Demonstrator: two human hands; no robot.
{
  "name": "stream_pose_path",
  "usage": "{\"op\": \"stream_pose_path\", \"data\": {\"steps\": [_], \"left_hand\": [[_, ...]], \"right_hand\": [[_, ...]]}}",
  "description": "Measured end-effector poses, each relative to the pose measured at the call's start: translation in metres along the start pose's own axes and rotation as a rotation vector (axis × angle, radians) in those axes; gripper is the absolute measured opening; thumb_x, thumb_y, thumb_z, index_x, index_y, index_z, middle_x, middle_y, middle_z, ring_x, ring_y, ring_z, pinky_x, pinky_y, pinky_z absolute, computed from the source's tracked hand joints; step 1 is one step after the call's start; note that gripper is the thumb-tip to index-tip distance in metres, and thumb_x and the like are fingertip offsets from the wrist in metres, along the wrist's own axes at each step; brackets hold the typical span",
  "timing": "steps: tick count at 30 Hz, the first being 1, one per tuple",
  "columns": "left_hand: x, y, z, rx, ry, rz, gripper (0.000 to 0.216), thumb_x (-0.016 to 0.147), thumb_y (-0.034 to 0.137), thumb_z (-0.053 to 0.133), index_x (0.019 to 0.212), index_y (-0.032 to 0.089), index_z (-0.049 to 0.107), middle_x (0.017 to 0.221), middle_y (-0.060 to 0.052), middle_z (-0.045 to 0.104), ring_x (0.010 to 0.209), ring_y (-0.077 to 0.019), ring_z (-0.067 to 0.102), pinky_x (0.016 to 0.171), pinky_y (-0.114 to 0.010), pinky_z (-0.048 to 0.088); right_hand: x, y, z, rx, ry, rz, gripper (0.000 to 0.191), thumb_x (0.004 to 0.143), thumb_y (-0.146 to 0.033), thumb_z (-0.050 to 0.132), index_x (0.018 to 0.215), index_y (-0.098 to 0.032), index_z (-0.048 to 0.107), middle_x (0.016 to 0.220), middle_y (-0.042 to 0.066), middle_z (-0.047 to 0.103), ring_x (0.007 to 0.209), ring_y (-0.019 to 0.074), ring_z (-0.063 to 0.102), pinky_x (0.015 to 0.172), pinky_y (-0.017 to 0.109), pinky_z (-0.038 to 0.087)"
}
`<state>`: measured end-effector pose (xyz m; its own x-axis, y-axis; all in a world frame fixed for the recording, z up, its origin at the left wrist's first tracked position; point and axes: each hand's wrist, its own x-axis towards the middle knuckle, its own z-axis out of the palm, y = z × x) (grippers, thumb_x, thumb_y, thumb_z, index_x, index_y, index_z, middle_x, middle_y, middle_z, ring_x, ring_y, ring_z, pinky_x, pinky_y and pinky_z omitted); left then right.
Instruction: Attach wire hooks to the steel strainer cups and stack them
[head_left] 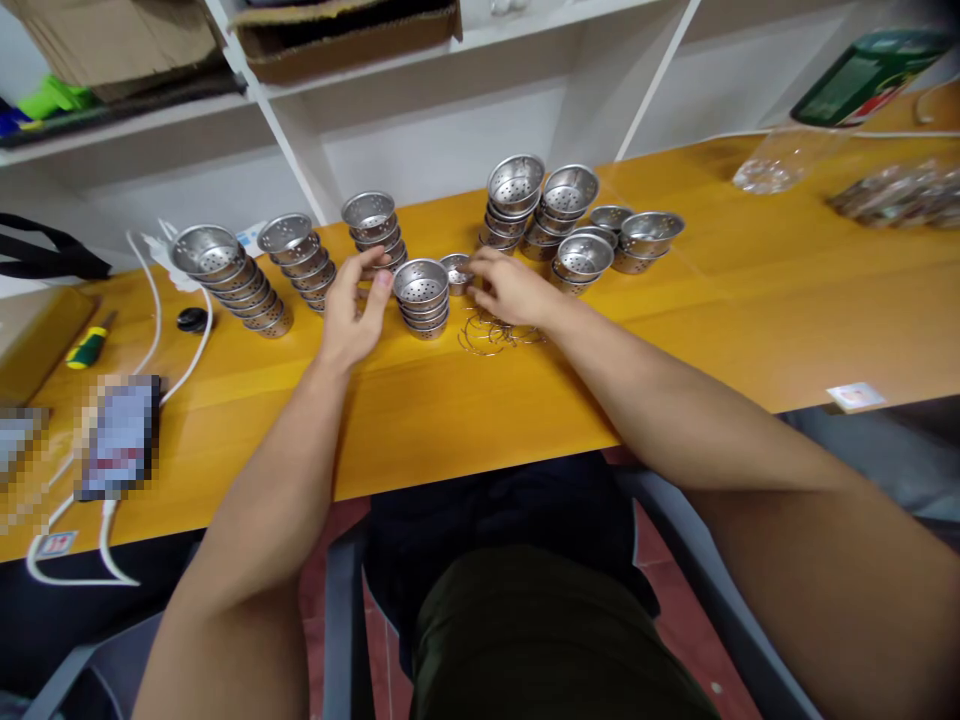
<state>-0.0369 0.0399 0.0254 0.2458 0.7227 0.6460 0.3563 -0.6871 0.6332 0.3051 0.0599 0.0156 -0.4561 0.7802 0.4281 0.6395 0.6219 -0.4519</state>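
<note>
Beside a short stack of perforated metal cups (421, 290) is my left hand (356, 310), its thumb and fingers apart with nothing between them. The thumb tip is close to the stack's left rim; contact is unclear. My right hand (510, 285) has curled fingers at the right side of a low perforated metal cup (454, 272), which stands just behind that stack. Fingers partly cover this cup. Under my right hand lies a loose pile of thin wire rings (495, 335) on the wooden table (480, 410).
Taller cup stacks stand at left (225, 275), beside it (300, 260) and behind my left hand (373, 225). More cup stacks (516, 200) are at the back right. A plastic bottle (832, 110), a screwdriver (88, 345), a phone (120, 435) and white cables lie around. White shelving (450, 110) borders the back.
</note>
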Motion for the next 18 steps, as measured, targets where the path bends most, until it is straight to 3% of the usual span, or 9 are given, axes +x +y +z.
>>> {"op": "stream_pose_path", "data": {"steps": [4, 7, 11, 13, 18], "left_hand": [[0.002, 0.006, 0.001, 0.026, 0.055, 0.012, 0.083, 0.114, 0.099, 0.064, 0.158, 0.030, 0.077, 0.149, -0.015, 0.086, 0.133, -0.0350, 0.087, 0.123, -0.060, 0.073], [0.002, 0.014, 0.003, 0.057, 0.070, 0.053, 0.082, 0.113, 0.100, 0.065, 0.156, 0.031, 0.076, 0.147, -0.014, 0.084, 0.142, -0.0373, 0.083, 0.129, -0.062, 0.070], [0.002, 0.032, 0.004, 0.114, 0.116, 0.188, 0.076, 0.116, 0.095, 0.065, 0.163, 0.034, 0.070, 0.162, -0.014, 0.075, 0.159, -0.0414, 0.074, 0.135, -0.070, 0.064], [0.002, 0.042, 0.006, 0.137, 0.119, 0.258, 0.077, 0.117, 0.092, 0.067, 0.170, 0.036, 0.065, 0.172, -0.014, 0.071, 0.168, -0.0448, 0.068, 0.138, -0.076, 0.060], [0.000, 0.059, 0.014, 0.161, -0.022, 0.238, 0.098, 0.112, 0.102, 0.061, 0.184, 0.036, 0.055, 0.193, -0.010, 0.060, 0.190, -0.0508, 0.046, 0.161, -0.083, 0.029]], "right_hand": [[0.003, 0.004, 0.004, -0.121, -0.088, 0.066, 0.023, 0.114, -0.033, 0.073, 0.120, -0.018, 0.090, 0.131, 0.022, 0.081, 0.125, 0.0414, 0.081, 0.117, 0.061, 0.069], [0.005, 0.002, -0.004, -0.085, -0.016, 0.057, 0.026, 0.117, -0.043, 0.077, 0.109, -0.021, 0.089, 0.122, 0.018, 0.081, 0.118, 0.0396, 0.081, 0.116, 0.062, 0.068], [0.000, -0.018, -0.026, 0.110, 0.281, -0.036, 0.043, 0.121, -0.068, 0.074, 0.122, -0.027, 0.088, 0.125, 0.017, 0.080, 0.124, 0.0423, 0.077, 0.120, 0.069, 0.068], [-0.005, -0.038, -0.034, 0.231, 0.359, -0.059, 0.053, 0.120, -0.079, 0.072, 0.132, -0.029, 0.085, 0.127, 0.016, 0.078, 0.123, 0.0410, 0.077, 0.114, 0.067, 0.071], [-0.022, -0.092, -0.031, 0.395, 0.238, -0.078, 0.064, 0.114, -0.092, 0.072, 0.135, -0.032, 0.081, 0.121, 0.011, 0.074, 0.106, 0.0330, 0.075, 0.095, 0.056, 0.075]]}}
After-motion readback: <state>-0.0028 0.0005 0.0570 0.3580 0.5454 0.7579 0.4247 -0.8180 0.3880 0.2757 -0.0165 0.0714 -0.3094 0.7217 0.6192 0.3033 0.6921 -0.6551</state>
